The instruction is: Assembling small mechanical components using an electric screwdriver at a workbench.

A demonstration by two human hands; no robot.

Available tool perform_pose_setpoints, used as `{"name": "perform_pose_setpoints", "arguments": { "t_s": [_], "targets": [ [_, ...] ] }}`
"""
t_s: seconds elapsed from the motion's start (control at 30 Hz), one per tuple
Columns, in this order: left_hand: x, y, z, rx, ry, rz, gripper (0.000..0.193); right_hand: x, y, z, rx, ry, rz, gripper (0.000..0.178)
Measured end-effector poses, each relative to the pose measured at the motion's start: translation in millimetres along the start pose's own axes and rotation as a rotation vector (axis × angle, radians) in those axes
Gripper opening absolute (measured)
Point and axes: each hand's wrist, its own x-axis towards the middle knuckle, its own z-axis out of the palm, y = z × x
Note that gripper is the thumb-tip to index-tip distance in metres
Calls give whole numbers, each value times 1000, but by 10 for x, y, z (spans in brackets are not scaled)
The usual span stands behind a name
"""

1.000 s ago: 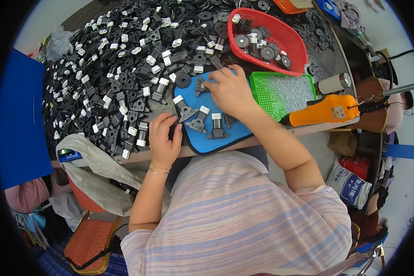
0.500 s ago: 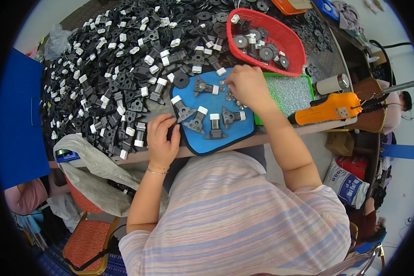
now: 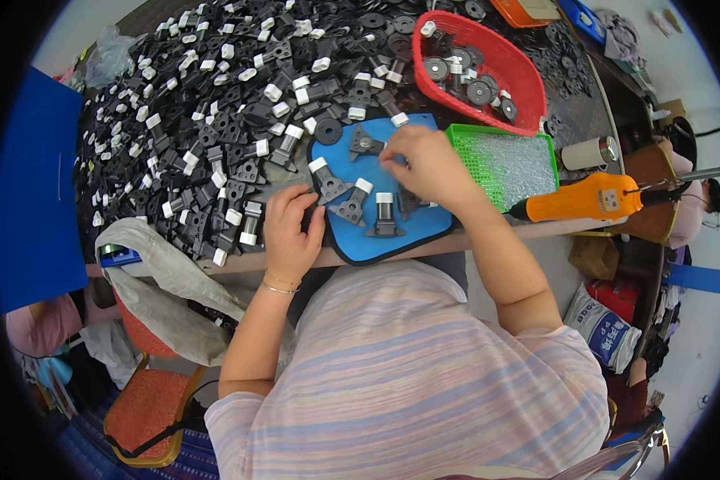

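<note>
My right hand (image 3: 434, 166) reaches over the blue mat (image 3: 347, 245), its thumb and fingers bent together in a pinch beside the topmost black plastic part (image 3: 365, 142). Whatever lies between the fingertips is hidden. More black parts with white end caps are spread on the mat: one at its left (image 3: 329, 182), another below that (image 3: 353, 202), and an upright one in front (image 3: 385, 216). The hand partly covers a further part (image 3: 409, 203). My left hand (image 3: 292, 232) rests at the table edge left of the mat, fingers loosely bent, thumb apart, holding nothing visible.
A large heap of black parts with white caps (image 3: 216, 120) covers the table's left and back. Right of the mat stand a green tray of small metal pieces (image 3: 500, 134), a red basket (image 3: 424, 74), an orange electric screwdriver (image 3: 584, 196) and a pale bottle (image 3: 584, 154).
My right hand has moved left and nearer over the mat, now hiding the small metal pieces and the topmost part's white cap. My left hand stays beside the mat; the whole view has shifted slightly.
</note>
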Motion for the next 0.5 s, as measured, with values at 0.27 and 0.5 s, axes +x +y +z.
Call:
{"name": "perform_pose_setpoints", "arguments": {
  "t_s": [0.27, 0.5],
  "targets": [
    [71, -7, 29, 51, -22, -36, 28, 253, -252, 407, 242, -88, -169, 14],
    [56, -36, 27, 44, -54, -17, 20, 295, -248, 487, 326, -25, -86, 14]
  ]
}}
